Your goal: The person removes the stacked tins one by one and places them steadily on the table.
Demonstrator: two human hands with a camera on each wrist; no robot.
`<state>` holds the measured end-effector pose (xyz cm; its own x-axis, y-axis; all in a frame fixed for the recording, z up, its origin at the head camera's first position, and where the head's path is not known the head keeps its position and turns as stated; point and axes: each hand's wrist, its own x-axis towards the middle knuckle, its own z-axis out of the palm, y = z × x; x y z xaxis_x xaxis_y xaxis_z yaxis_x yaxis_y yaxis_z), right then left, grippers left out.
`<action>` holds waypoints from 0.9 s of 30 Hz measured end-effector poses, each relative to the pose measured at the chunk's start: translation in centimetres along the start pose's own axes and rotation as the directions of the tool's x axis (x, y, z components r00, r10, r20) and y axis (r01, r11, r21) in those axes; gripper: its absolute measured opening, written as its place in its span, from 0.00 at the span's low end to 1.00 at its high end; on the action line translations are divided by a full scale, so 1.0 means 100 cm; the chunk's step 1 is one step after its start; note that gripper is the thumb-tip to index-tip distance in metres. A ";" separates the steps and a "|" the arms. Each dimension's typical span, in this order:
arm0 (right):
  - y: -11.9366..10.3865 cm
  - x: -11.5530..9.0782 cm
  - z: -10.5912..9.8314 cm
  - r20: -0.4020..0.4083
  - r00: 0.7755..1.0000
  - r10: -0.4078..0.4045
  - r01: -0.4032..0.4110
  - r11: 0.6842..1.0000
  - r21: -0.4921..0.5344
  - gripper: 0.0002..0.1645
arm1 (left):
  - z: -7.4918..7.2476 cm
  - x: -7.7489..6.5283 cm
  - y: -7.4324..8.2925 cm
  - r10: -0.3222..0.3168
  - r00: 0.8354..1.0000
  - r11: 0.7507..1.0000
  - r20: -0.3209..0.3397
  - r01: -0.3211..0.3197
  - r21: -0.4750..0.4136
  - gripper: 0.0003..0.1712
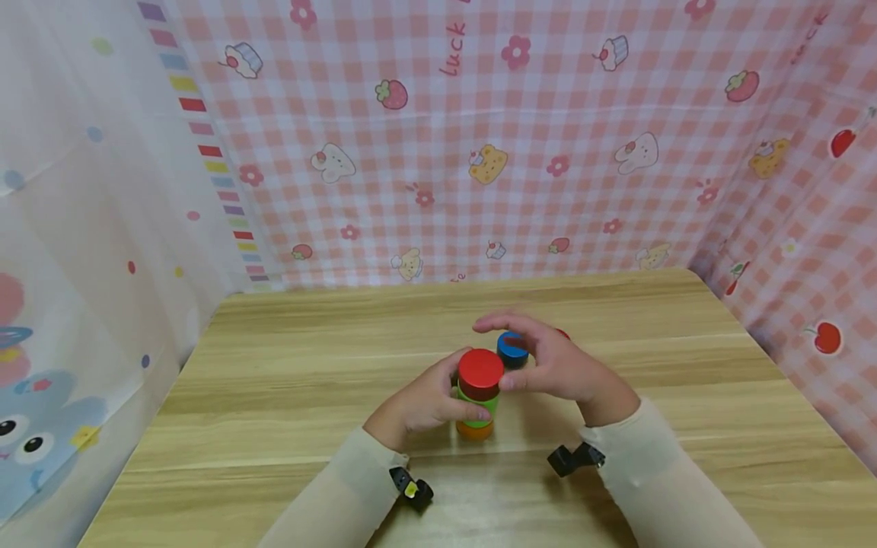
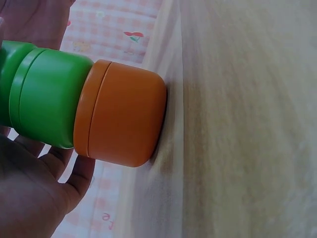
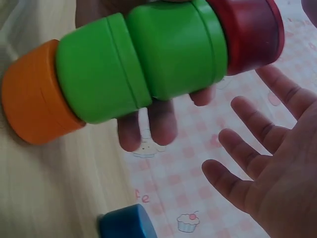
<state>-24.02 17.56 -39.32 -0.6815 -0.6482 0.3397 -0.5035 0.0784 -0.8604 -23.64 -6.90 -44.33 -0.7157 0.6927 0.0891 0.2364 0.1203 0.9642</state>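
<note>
A stack of small round containers stands upright on the table. At its base is an orange container (image 2: 124,114), above it come a lower green container (image 3: 99,69) and an upper green container (image 3: 176,52), and a red container (image 1: 480,369) tops it. My left hand (image 1: 428,399) grips the stack around the green part, its thumb in front and fingers behind. To the right of the red top, my right hand (image 1: 558,365) has its fingers spread and holds nothing. Past that hand sits a blue container (image 1: 508,353), partly covered by it in the head view.
Behind the right hand a bit of a red thing (image 1: 563,333) shows, mostly hidden. The wooden table (image 1: 308,335) ends at a pink checked cloth (image 1: 425,152) at the back, with more cloth hanging on both sides. Each sleeve carries a small black wrist device (image 1: 413,491).
</note>
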 end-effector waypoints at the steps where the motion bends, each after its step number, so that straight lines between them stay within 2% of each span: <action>1: 0.000 0.000 0.001 0.003 1.000 0.011 -0.011 1.000 -0.002 0.45 | 0.000 0.000 0.000 0.000 1.000 1.000 0.000 0.000 0.000 0.37; 7: 0.004 0.002 0.009 0.040 0.998 0.039 -0.040 0.999 0.025 0.42 | 0.001 -0.001 -0.001 -0.017 1.000 1.000 -0.004 0.017 0.006 0.39; 19: 0.012 0.004 0.013 0.086 0.996 0.009 -0.014 0.999 0.053 0.38 | 0.001 0.000 -0.001 0.004 1.000 1.000 0.004 -0.004 -0.009 0.41; 27: 0.010 0.005 0.015 0.088 0.996 0.025 -0.031 0.998 0.057 0.37 | 0.000 0.000 -0.002 0.007 1.000 1.000 0.016 -0.007 -0.012 0.43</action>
<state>-24.04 16.16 -40.62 -0.6449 -0.7099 0.2831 -0.4513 0.0547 -0.8907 -23.66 -6.91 -44.48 -0.7035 0.7047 0.0917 0.2335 0.1073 0.9664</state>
